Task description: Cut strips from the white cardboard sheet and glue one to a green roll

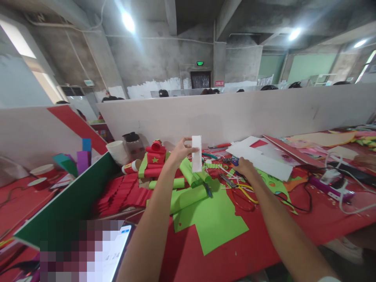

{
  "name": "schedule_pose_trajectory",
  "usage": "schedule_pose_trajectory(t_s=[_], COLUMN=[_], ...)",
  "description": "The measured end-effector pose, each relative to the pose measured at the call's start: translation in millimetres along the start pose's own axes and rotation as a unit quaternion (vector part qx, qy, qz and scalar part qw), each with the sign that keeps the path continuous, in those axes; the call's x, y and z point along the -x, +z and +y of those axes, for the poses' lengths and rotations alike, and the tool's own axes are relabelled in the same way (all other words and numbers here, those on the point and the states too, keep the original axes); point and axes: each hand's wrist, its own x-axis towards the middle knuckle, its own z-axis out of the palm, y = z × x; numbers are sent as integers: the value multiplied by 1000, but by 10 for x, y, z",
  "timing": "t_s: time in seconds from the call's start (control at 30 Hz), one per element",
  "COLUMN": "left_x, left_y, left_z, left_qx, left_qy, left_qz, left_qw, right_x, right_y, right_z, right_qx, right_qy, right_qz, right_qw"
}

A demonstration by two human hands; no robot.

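My left hand [184,149] pinches an upright white rectangular strip [196,158], paper or foam, above the middle of the table. To the right, my right hand [244,166] closes on a tool with a blue handle [235,161]; its far end lies among clutter and its exact kind is hard to tell. Under the strip lie rolled green sheets [188,197] and a flat green sheet [220,221] with cut edges. Scissors with yellow handles [246,192] rest just below my right hand. White sheets [261,156] spread beyond it.
Stacked red folded pieces [123,194] and a red piece with a yellow star [155,159] sit left, beside a dark green board [67,199]. A phone [117,254] lies at front left. A purple power strip [331,188] with cables lies right. A white partition [235,115] stands behind.
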Motion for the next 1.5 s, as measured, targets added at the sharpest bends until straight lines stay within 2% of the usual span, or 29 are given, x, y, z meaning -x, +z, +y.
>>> schedule_pose_trajectory(t_s=[0.13,0.23,0.27,0.33,0.37,0.43,0.5,0.57,0.67,0.77,0.9,1.03,1.13,1.23,1.33,1.37,1.43,1.5], left_x=[-28,-59,-69,-84,-90,-99,-111,-127,-146,-146,-122,-100,-102,-119,-107,-88,-26,46], left_y=[0,10,21,56,80,141,211,287,404,505,585,621,589,417,101,-17,-233,-386], left_z=[-44,-87,-98,-109,-109,-104,-105,-123,-174,-217,-236,-245,-234,-168,-53,-12,56,87], left_qx=[25,62,78,115,135,176,208,225,235,229,197,161,161,170,121,77,-64,-213], left_qy=[7,16,21,34,42,57,67,76,93,103,91,80,57,17,25,46,85,92], left_qz=[2,7,11,29,44,79,113,142,169,180,188,190,165,127,113,129,101,1], left_qw=[1000,998,997,992,989,980,969,961,953,951,958,965,971,977,986,988,989,973], right_x=[9,82,125,237,300,422,516,572,596,577,534,522,513,446,318,275,205,169], right_y=[-103,-214,-243,-280,-288,-287,-265,-224,-138,-55,-3,-4,-29,-77,-134,-152,-184,-215], right_z=[-26,-104,-147,-261,-330,-480,-631,-765,-898,-943,-930,-921,-900,-814,-659,-601,-492,-410], right_qx=[-19,-103,-181,-353,-405,-487,-553,-607,-658,-685,-699,-697,-705,-714,-693,-681,-658,-634], right_qy=[-7,-64,-104,-175,-201,-235,-245,-230,-186,-148,-111,-88,-87,-79,-56,-54,-60,-72], right_qz=[-1,3,-4,-52,-103,-158,-146,-118,-68,-26,-3,22,46,64,107,120,137,141], right_qw=[1000,993,978,918,886,826,783,752,726,713,706,711,702,692,710,721,738,757])
